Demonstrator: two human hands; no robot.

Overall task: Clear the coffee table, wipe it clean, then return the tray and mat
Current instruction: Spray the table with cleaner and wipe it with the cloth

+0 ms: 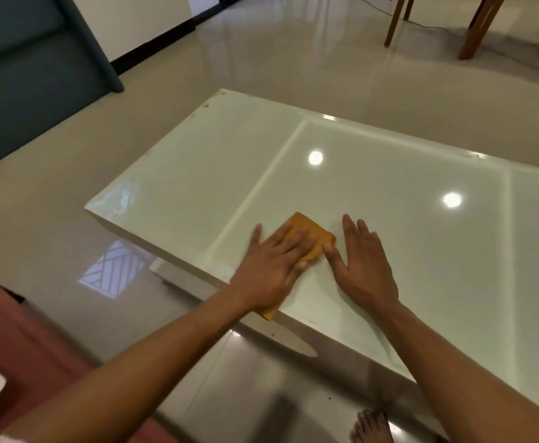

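Orange-brown and folded into a thick rectangle, the cleaning cloth (306,238) lies near the front edge of the coffee table (389,193), a corner of it hanging just over that edge. The left hand (271,263) presses flat on it, fingers straight and spread. The right hand (362,266) rests flat on the bare top just to the right, fingers straight and together, its thumb touching the cloth's right edge. Neither hand grips anything.

The wiping step looks under way, with nothing else on the top; the tray and mat are not in view. To do it well, I would keep the palm weight even over the cloth and work in overlapping passes from the near edge to the far one, taking in the raised seam that splits the top into panels and the brown flecks at the far left corner.

The top is glossy, pale, glass-like, rectangular with crisp edges, mirroring two ceiling lights. The floor (293,59) is polished tile.
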